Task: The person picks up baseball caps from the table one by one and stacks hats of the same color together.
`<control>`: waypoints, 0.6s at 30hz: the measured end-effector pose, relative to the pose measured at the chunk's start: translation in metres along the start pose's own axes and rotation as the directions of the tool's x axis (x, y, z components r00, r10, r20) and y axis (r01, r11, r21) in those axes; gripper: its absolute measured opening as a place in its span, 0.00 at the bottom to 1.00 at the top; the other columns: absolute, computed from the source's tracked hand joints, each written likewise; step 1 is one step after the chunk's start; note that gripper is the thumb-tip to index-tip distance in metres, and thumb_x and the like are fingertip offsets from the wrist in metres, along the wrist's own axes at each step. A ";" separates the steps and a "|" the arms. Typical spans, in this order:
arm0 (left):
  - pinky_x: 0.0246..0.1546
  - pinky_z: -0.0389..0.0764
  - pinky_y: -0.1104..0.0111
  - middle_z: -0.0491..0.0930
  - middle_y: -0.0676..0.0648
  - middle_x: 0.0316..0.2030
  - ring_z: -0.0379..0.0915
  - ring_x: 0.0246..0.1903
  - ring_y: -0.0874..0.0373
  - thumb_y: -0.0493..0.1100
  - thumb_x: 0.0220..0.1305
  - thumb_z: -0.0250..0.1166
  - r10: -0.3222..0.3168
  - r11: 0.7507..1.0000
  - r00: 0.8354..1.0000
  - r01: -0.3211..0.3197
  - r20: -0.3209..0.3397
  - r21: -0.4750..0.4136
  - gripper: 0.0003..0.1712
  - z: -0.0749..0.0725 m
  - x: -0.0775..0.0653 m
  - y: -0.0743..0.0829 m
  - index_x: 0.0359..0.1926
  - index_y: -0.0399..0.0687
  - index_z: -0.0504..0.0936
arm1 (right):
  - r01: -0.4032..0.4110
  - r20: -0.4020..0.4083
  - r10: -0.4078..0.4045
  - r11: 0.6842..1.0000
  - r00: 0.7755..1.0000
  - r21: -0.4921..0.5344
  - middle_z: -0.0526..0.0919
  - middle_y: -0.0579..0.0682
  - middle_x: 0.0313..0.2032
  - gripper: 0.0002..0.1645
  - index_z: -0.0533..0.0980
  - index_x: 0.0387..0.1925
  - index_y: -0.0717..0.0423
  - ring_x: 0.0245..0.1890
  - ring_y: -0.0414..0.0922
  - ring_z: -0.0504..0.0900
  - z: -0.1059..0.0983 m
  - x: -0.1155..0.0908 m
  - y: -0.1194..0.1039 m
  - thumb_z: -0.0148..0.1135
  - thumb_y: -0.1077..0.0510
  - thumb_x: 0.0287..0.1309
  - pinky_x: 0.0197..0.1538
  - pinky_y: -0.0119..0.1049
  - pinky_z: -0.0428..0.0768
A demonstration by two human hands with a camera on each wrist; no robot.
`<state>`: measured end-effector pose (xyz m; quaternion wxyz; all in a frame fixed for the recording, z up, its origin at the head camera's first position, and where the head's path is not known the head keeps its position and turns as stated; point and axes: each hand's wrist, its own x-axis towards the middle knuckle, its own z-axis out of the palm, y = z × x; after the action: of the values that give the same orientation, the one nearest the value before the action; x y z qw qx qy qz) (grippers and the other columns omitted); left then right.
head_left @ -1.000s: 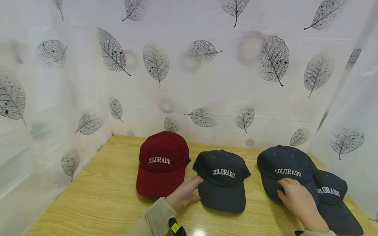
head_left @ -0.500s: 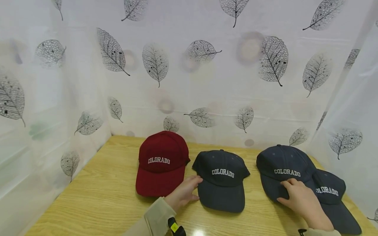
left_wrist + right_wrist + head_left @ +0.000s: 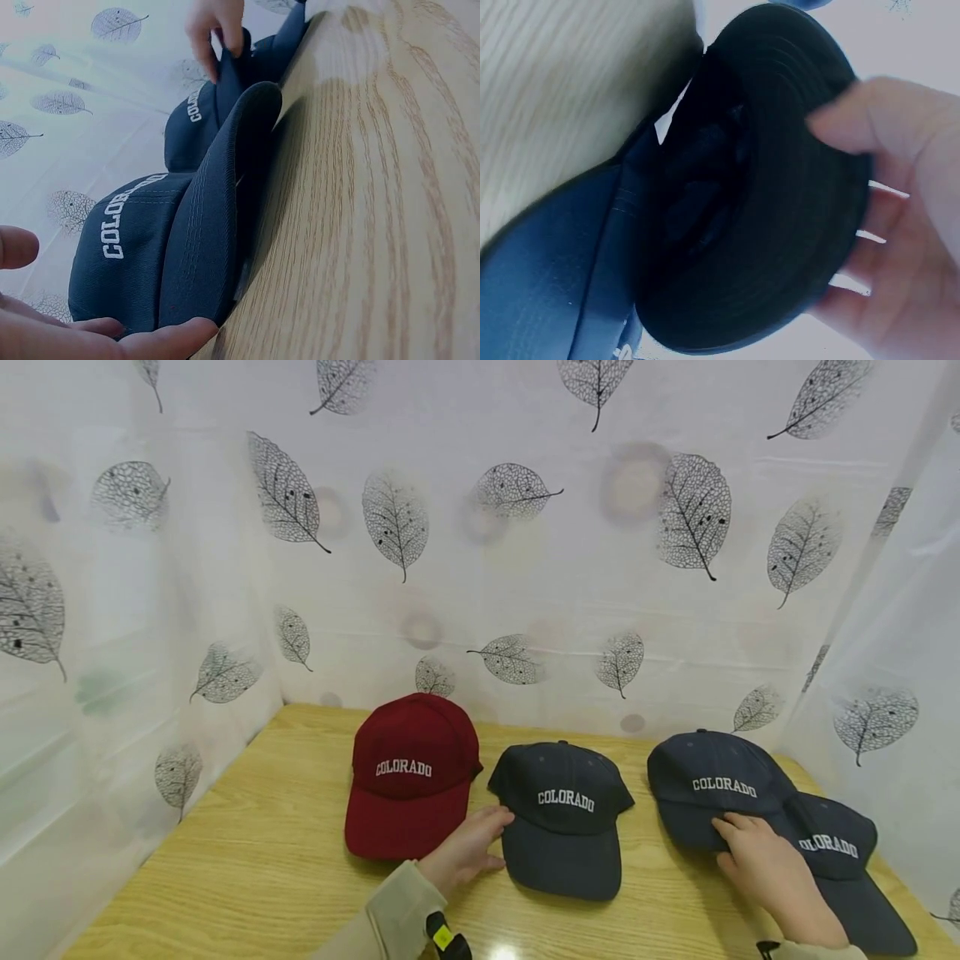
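In the head view, a dark navy cap (image 3: 562,843) lettered COLORADO lies on the table, brim towards me. My left hand (image 3: 463,853) rests at its left side, fingers fairly straight against the brim's edge, as the left wrist view also shows. To the right, my right hand (image 3: 768,868) pinches the brim of a second navy cap (image 3: 716,764). Its thumb presses the brim's underside (image 3: 787,202) in the right wrist view, with the other fingers behind. That brim is tilted up off the table, baring the cap's dark inside.
A third navy cap (image 3: 858,893) lies at the far right, partly covered by the second cap and my right hand. A red COLORADO cap (image 3: 412,777) sits to the left on the wooden table (image 3: 255,827). Leaf-patterned curtains (image 3: 450,602) stand behind and at both sides.
My right hand has taken hold of the second navy cap's brim and lifted it, so the brim now tips up and the cap shifts slightly left. The left hand has stayed put.
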<state>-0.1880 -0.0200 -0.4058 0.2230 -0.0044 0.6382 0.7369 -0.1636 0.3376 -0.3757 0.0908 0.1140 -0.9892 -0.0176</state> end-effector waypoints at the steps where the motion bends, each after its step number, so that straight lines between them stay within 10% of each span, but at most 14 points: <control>1: 0.52 0.59 0.41 0.44 0.30 0.66 0.38 0.64 0.33 0.45 0.65 0.48 0.000 1.000 1.000 0.000 0.000 0.003 0.34 0.000 0.000 0.000 0.65 0.29 0.50 | 0.006 -0.031 -0.006 1.000 0.999 -0.013 0.74 0.67 0.44 0.23 0.75 0.43 0.68 0.46 0.64 0.71 -0.001 0.000 -0.001 0.62 0.63 0.41 0.43 0.55 0.70; 5: 0.52 0.59 0.41 0.44 0.30 0.66 0.38 0.64 0.34 0.45 0.65 0.48 -0.001 1.000 1.000 0.001 -0.001 0.004 0.34 0.000 0.000 0.000 0.64 0.29 0.50 | 0.054 -0.251 -0.071 0.996 0.965 -0.076 0.77 0.66 0.41 0.20 0.75 0.41 0.69 0.43 0.61 0.74 -0.003 0.000 -0.004 0.62 0.68 0.39 0.45 0.52 0.71; 18: 0.52 0.63 0.46 0.50 0.31 0.65 0.45 0.63 0.36 0.46 0.66 0.48 0.018 1.000 1.000 -0.018 -0.012 0.012 0.32 -0.001 -0.004 0.004 0.64 0.32 0.53 | 0.085 -0.715 -0.098 0.995 0.692 -0.054 0.79 0.66 0.39 0.21 0.75 0.41 0.70 0.39 0.60 0.76 -0.011 0.002 -0.012 0.50 0.76 0.40 0.42 0.51 0.73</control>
<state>-0.1857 -0.0228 -0.4011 0.2126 -0.0020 0.6439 0.7349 -0.1604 0.3255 -0.3652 0.4687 0.1599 -0.8686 0.0155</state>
